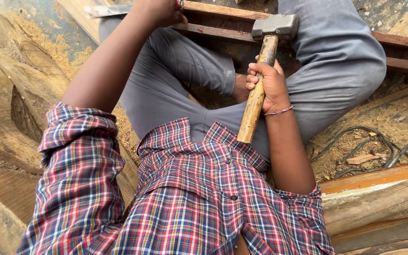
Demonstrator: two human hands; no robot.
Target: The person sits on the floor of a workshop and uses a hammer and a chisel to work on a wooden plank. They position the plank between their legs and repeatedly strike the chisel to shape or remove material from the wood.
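Partly cropped: left hand fisted around a blurred metal tool. Right hand wrapped round hammer handle. Nearby: wooden frame, cables, sawdust.

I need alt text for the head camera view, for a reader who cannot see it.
Seen from above, a seated person's right hand grips a wooden-handled hammer, while the left hand holds a flat metal tool against a dark wooden frame. Sawdust and cables lie around.
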